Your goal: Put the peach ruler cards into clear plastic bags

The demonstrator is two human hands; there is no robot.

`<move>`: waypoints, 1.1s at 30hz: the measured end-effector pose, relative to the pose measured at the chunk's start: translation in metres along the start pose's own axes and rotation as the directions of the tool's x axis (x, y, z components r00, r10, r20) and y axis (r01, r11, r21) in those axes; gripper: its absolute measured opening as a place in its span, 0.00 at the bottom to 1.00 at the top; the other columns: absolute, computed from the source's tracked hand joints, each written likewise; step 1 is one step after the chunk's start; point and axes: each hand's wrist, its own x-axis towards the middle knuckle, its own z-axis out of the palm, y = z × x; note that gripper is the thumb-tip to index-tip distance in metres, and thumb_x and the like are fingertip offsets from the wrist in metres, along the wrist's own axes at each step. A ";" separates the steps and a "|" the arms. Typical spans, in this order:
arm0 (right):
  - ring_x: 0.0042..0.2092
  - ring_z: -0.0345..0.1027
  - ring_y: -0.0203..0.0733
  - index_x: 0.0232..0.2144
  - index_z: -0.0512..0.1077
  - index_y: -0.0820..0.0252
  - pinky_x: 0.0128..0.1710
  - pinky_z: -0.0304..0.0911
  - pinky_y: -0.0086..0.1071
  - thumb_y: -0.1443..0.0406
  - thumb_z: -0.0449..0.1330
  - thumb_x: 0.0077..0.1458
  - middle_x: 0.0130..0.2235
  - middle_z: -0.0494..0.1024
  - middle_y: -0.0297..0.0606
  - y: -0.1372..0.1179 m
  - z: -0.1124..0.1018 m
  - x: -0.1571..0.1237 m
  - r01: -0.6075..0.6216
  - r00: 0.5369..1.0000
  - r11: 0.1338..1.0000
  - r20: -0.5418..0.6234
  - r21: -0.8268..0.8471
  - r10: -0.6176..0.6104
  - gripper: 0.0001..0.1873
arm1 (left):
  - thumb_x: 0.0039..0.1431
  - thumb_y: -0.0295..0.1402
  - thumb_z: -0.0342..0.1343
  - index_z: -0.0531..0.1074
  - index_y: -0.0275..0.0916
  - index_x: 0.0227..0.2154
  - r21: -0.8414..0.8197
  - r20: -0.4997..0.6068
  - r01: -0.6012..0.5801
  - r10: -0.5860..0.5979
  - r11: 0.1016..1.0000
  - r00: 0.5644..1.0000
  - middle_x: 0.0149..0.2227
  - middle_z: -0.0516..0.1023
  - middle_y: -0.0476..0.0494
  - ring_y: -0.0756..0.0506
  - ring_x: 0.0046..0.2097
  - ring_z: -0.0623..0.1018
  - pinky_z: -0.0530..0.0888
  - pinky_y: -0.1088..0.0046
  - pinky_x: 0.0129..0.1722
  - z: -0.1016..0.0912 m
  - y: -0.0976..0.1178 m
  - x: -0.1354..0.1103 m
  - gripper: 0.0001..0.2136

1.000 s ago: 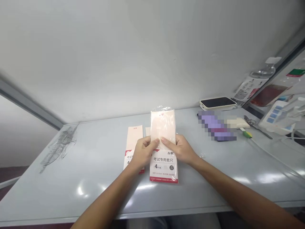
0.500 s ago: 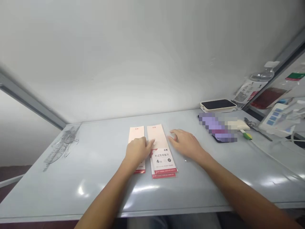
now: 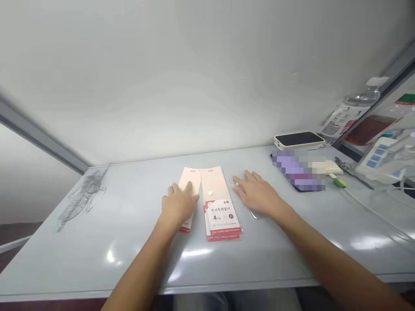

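My left hand (image 3: 179,203) lies over a pale pink printed pouch (image 3: 191,173) with a red lower edge, fingers apart and covering its middle. Beside it, more pink pouches (image 3: 212,183) overlap; they have a white button and a printed white front with red strips at the bottom. To the right of these, my right hand (image 3: 256,193) rests with fingers spread over a clear, thin plastic piece (image 3: 253,213). Most of that piece is hidden under the hand, so I cannot tell its kind.
Clear rulers and set squares (image 3: 84,194) lie at the table's left. Right of my hands are a phone (image 3: 300,139) on a white box, a blurred purple item (image 3: 295,170), a white cable (image 3: 369,211), scissors (image 3: 355,172), a bottle (image 3: 353,110) and a plastic container (image 3: 382,155).
My left hand has shifted left and spread its fingers; the left pouch now tilts, its top touching the neighbouring pouches. My right hand has flattened onto the clear piece, and the view has shifted slightly.
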 end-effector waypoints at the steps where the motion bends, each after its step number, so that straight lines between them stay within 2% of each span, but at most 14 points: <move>1: 0.57 0.48 0.57 0.55 0.56 0.51 0.47 0.53 0.45 0.52 0.38 0.57 0.57 0.56 0.48 0.001 -0.004 0.000 -0.022 1.000 1.000 -0.010 -0.002 0.022 0.26 | 0.55 0.46 0.38 0.54 0.43 0.53 -0.016 -0.006 0.001 -0.001 1.000 1.000 0.46 0.66 0.32 0.35 0.48 0.65 0.66 0.62 0.35 -0.003 -0.002 0.000 0.24; 6: 0.45 0.61 0.55 0.45 0.62 0.64 0.34 0.59 0.39 0.45 0.50 0.46 0.42 0.68 0.51 0.010 -0.020 0.001 -0.172 0.985 0.985 -0.005 -0.020 0.172 0.33 | 0.38 0.55 0.51 0.64 0.36 0.39 -0.065 0.002 0.083 -0.083 0.994 0.997 0.42 0.67 0.32 0.36 0.45 0.66 0.66 0.65 0.34 -0.014 -0.012 0.002 0.30; 9: 0.38 0.65 0.52 0.37 0.64 0.64 0.29 0.58 0.36 0.42 0.55 0.36 0.36 0.70 0.48 0.016 -0.024 0.002 -0.224 0.974 0.974 0.047 0.025 0.223 0.35 | 0.35 0.54 0.54 0.63 0.37 0.34 -0.082 0.015 0.101 -0.100 0.991 0.995 0.41 0.68 0.33 0.37 0.44 0.67 0.66 0.66 0.34 -0.017 -0.015 0.002 0.28; 11: 0.34 0.66 0.50 0.34 0.64 0.62 0.26 0.56 0.34 0.43 0.57 0.34 0.32 0.71 0.44 0.019 -0.024 0.003 -0.236 0.970 0.968 0.080 0.084 0.230 0.32 | 0.32 0.53 0.56 0.61 0.37 0.35 -0.122 0.015 0.110 -0.109 0.986 0.994 0.39 0.70 0.34 0.37 0.41 0.70 0.66 0.68 0.32 -0.017 -0.016 0.003 0.29; 13: 0.31 0.66 0.47 0.29 0.64 0.59 0.24 0.54 0.32 0.46 0.58 0.35 0.30 0.72 0.41 0.022 -0.024 0.005 -0.219 0.974 0.958 0.106 0.183 0.203 0.25 | 0.32 0.50 0.58 0.59 0.38 0.37 -0.190 0.033 0.118 -0.114 0.975 0.993 0.35 0.72 0.38 0.39 0.36 0.72 0.65 0.69 0.28 -0.018 -0.017 0.004 0.30; 16: 0.28 0.65 0.41 0.23 0.63 0.59 0.23 0.54 0.30 0.50 0.55 0.43 0.27 0.72 0.38 0.023 -0.025 0.008 -0.129 0.991 0.909 0.076 0.396 0.107 0.18 | 0.39 0.45 0.57 0.56 0.39 0.41 -0.297 0.014 0.107 -0.108 0.949 0.994 0.29 0.73 0.44 0.42 0.28 0.73 0.63 0.71 0.24 -0.019 -0.019 0.006 0.27; 20: 0.22 0.62 0.35 0.30 0.65 0.58 0.23 0.58 0.30 0.54 0.50 0.51 0.27 0.74 0.36 0.018 -0.033 0.006 -0.032 0.997 0.707 -0.027 0.706 0.073 0.13 | 0.48 0.40 0.52 0.52 0.44 0.49 -0.473 -0.242 0.012 -0.143 0.881 0.960 0.26 0.72 0.47 0.44 0.25 0.72 0.62 0.73 0.23 -0.022 -0.022 0.007 0.25; 23: 0.18 0.59 0.32 0.47 0.60 0.56 0.22 0.61 0.31 0.57 0.52 0.51 0.31 0.75 0.36 0.012 -0.038 0.002 0.003 0.990 0.546 -0.078 0.838 0.114 0.21 | 0.52 0.41 0.49 0.55 0.46 0.49 -0.671 -0.405 -0.191 -0.138 0.717 0.904 0.25 0.71 0.50 0.48 0.23 0.70 0.63 0.75 0.21 -0.023 -0.015 0.003 0.21; 25: 0.17 0.59 0.30 0.57 0.46 0.53 0.21 0.62 0.31 0.59 0.54 0.50 0.35 0.75 0.37 0.005 -0.038 -0.002 0.056 0.982 0.479 -0.135 0.876 0.132 0.33 | 0.53 0.42 0.49 0.63 0.44 0.41 -0.780 -0.465 -0.352 -0.102 0.517 0.880 0.28 0.71 0.50 0.50 0.24 0.70 0.65 0.77 0.23 -0.021 -0.006 -0.002 0.14; 27: 0.16 0.60 0.30 0.59 0.36 0.48 0.18 0.61 0.30 0.61 0.55 0.49 0.38 0.74 0.37 -0.004 -0.035 -0.005 0.125 0.977 0.435 -0.186 0.892 0.101 0.41 | 0.54 0.42 0.49 0.67 0.40 0.34 -0.841 -0.491 -0.452 -0.066 0.297 0.869 0.32 0.72 0.47 0.51 0.29 0.71 0.67 0.77 0.26 -0.018 0.006 -0.008 0.11; 28: 0.17 0.61 0.31 0.59 0.38 0.47 0.17 0.61 0.30 0.61 0.55 0.49 0.39 0.74 0.37 -0.008 -0.033 -0.007 0.162 0.977 0.407 -0.203 0.899 0.060 0.40 | 0.54 0.41 0.49 0.67 0.39 0.33 -0.857 -0.488 -0.471 -0.035 0.210 0.872 0.33 0.72 0.46 0.51 0.30 0.72 0.68 0.77 0.28 -0.016 0.012 -0.011 0.11; 30: 0.20 0.63 0.32 0.53 0.56 0.50 0.19 0.61 0.29 0.62 0.54 0.49 0.38 0.73 0.36 -0.017 -0.027 -0.011 0.213 0.977 0.342 -0.204 0.916 -0.063 0.28 | 0.53 0.40 0.50 0.67 0.38 0.37 -0.877 -0.469 -0.474 0.075 0.082 0.880 0.36 0.72 0.44 0.49 0.33 0.72 0.69 0.75 0.30 -0.012 0.022 -0.018 0.12; 32: 0.22 0.63 0.33 0.35 0.70 0.58 0.21 0.60 0.28 0.64 0.55 0.47 0.30 0.73 0.34 -0.023 -0.021 -0.015 0.220 0.971 0.252 -0.187 0.943 -0.148 0.10 | 0.53 0.39 0.51 0.65 0.39 0.44 -0.872 -0.469 -0.487 0.212 0.041 0.857 0.40 0.72 0.42 0.47 0.38 0.72 0.70 0.72 0.34 -0.008 0.028 -0.024 0.16; 33: 0.22 0.61 0.32 0.25 0.69 0.60 0.21 0.58 0.27 0.65 0.56 0.45 0.24 0.70 0.32 -0.025 -0.018 -0.017 0.200 0.971 0.210 -0.165 0.957 -0.171 0.04 | 0.53 0.38 0.51 0.64 0.40 0.46 -0.851 -0.486 -0.520 0.270 0.071 0.831 0.41 0.71 0.41 0.46 0.40 0.72 0.70 0.71 0.37 -0.007 0.029 -0.026 0.17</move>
